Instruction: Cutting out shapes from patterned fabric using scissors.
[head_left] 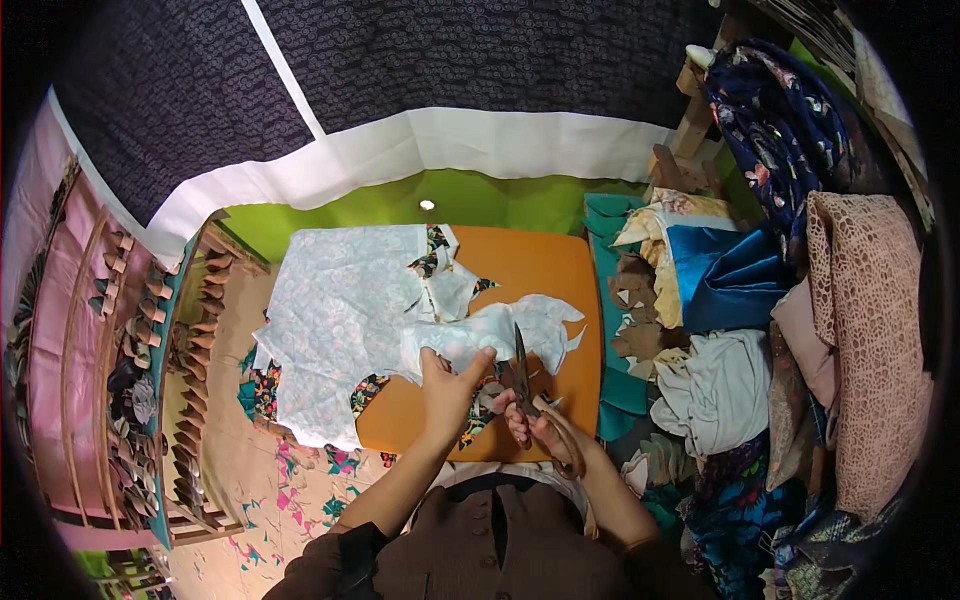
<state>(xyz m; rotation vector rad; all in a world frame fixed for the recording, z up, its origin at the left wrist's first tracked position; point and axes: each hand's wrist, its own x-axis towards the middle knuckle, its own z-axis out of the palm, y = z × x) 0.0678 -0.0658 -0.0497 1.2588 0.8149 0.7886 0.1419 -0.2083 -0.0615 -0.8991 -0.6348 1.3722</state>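
Note:
A large piece of printed fabric (345, 325) lies pale side up, its dark floral side showing at cut edges. My left hand (450, 392) grips a folded part of the pale fabric (470, 335) between thumb and fingers, over the orange tabletop (535, 262). My right hand (535, 425) holds dark scissors (520, 372) upright, blades pointing away from me and looking closed or nearly so. The blades stand just right of the left thumb, in front of the fabric. Dark floral fabric (483, 418) hangs between my hands, partly hidden.
To the right are piled cloths, among them blue satin (735, 275), a white cloth (715, 390) and pink lace (865, 330). Racks of shoe-shaped pieces (205, 320) stand at left. Colourful scraps (295, 480) litter the floor. A dark patterned curtain (480, 70) hangs beyond.

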